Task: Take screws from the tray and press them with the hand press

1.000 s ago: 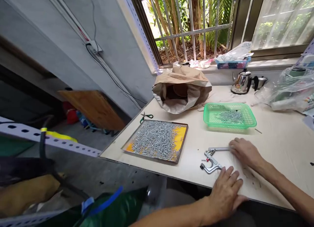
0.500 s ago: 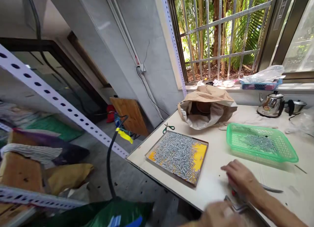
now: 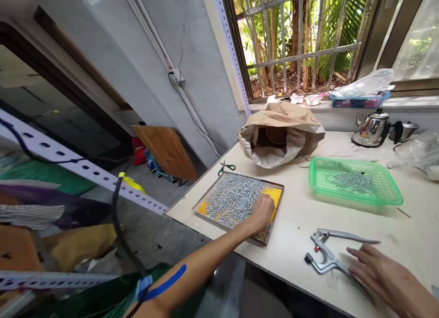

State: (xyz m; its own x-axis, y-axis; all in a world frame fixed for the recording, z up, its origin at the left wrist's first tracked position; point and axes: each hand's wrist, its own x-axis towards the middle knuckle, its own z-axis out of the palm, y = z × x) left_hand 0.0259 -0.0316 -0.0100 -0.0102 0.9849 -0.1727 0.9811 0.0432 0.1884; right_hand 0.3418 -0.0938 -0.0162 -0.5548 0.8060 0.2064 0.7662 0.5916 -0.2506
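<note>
1. Moved since half a second ago: left hand point(image 3: 263, 212), from the hand tool point(image 3: 328, 254) near the table edge over to the shallow tray point(image 3: 275, 194); right hand point(image 3: 384, 272), drawn back toward the handle ends, leaving the tool in plain sight.
2. Largest: a pale tabletop point(image 3: 298, 203) beneath a barred window point(image 3: 302, 48).
3. On it, toward the back, a crumpled brown paper bag point(image 3: 288, 119), mouth open to the front.
4. To the right of the bag, a green perforated basket point(image 3: 343, 192), partly filled with small metal pieces.
5. Nearer, the tray: yellow base, dark rim, mostly covered.
6. Behind the basket, a shiny kettle point(image 3: 372, 130) with a coloured emblem; any lettering too small to read.
7. Left hand: fingers curled down into the tray; cannot tell whether pinching anything. Right hand: blurred, fingers loosely extended over the lower handle, not wrapped round; contact unclear.
8. Tool: silvery, lying flat, handles spread, with a coil spring, red detail and black tip.
9. Beside the tray's far corner, green-handled scissors point(image 3: 224, 166).
10. Smallest: silvery, ridged, screw-like pieces point(image 3: 233, 196), heaped across the tray.
</note>
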